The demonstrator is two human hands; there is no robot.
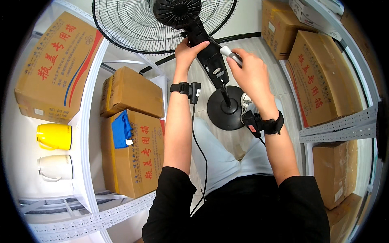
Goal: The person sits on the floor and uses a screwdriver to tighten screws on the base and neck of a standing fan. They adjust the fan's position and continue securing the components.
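A black pedestal fan (212, 60) stands before me, its wire grille (121, 28) and motor housing (177, 10) at the top. My left hand (188, 52) grips the fan's neck just below the motor, thumb across the front and fingers partly hidden behind. In my right hand (253, 75) is a screwdriver (231, 56) with a white and grey handle. Its thin shaft points up and left to the side of the neck; whether the tip sits in a screw is too small to tell. The round black base (228, 117) rests on the floor by my shoe (246, 106).
White metal shelves (87, 162) at left hold cardboard boxes (60, 67), a yellow jug (54, 136) and a white jug (56, 167). A blue cloth (121, 129) hangs over a lower box. More cardboard boxes (324, 81) fill the right shelves. Cables (205, 162) trail from my wrist devices.
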